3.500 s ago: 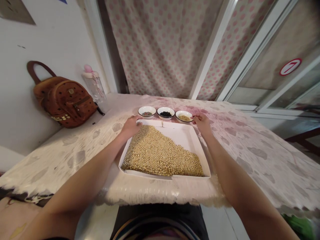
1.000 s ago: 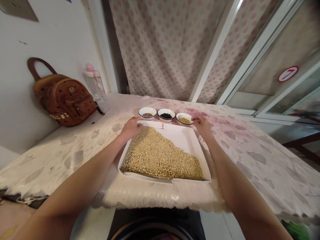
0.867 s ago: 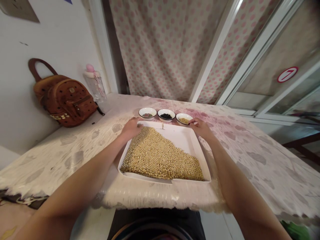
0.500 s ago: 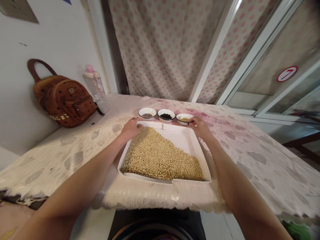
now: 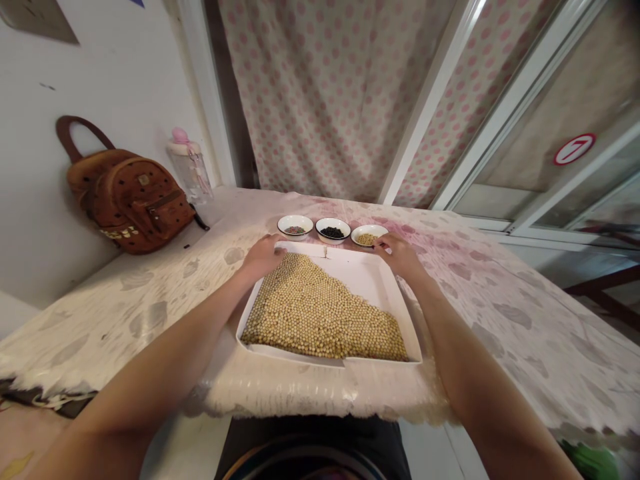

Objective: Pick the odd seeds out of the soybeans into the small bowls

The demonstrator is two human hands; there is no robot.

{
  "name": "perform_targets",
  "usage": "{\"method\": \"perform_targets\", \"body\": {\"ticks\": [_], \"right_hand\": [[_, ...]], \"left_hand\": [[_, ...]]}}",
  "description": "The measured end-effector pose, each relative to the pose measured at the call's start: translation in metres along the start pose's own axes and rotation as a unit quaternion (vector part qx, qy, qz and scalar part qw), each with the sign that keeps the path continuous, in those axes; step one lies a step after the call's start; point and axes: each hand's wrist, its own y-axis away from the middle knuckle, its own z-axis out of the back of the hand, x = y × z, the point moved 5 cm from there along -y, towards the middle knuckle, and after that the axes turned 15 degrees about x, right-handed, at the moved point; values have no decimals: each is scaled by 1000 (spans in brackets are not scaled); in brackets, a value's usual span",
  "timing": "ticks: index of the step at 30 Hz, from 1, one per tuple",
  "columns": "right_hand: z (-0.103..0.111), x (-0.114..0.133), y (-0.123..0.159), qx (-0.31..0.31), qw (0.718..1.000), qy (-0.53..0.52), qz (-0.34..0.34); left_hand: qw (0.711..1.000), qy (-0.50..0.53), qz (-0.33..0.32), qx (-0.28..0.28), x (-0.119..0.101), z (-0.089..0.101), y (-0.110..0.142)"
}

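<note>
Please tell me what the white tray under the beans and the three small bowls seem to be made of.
The white tray looks like folded card or stiff paper: matte, with a small slit at its rim. The three small bowls look like glazed ceramic, smooth and glossy, though plastic stays possible.

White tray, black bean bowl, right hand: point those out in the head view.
White tray (image 5: 360, 280), head view, bare tray floor.
Black bean bowl (image 5: 333, 239), head view, front rim.
Right hand (image 5: 400, 257), head view, back of hand.
</note>
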Motion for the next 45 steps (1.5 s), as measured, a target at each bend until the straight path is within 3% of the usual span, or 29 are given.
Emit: {"method": "perform_targets", "body": {"ticks": [5, 8, 13, 17, 18, 20, 23, 25, 34, 39, 45], "right_hand": [[-4, -23, 6, -13, 994, -51, -92], [-6, -25, 6, -3, 989, -75, -126], [1, -9, 4, 5, 986, -65, -156], [26, 19, 9, -46, 992, -31, -116], [29, 27, 10, -23, 993, -43, -111], [25, 45, 13, 107, 987, -88, -76], [5, 73, 25, 349, 932, -97, -23], [-3, 83, 31, 431, 899, -75, -20], [-10, 84, 36, 473, 880, -48, -23], [-13, 78, 34, 444, 893, -25, -59], [-13, 80, 34, 445, 881, -123, -97]], "left_hand": [[1000, -2, 3, 0, 1, -1, -1], [1000, -6, 6, 3, 2, -1, -1], [1000, -2, 4, 1, 1, 0, -1], [1000, 1, -2, 2, 2, -1, -2], [1000, 0, -1, 3, 3, -1, -2], [1000, -4, 2, 5, 3, -1, -3], [1000, -6, -2, 6, 1, 1, -2], [1000, -5, -3, 8, 0, 1, -1], [1000, 4, -8, 7, 0, 1, -1], [1000, 10, -3, 9, -1, 2, 1], [1000, 0, 3, 9, -3, 3, 2]]}}
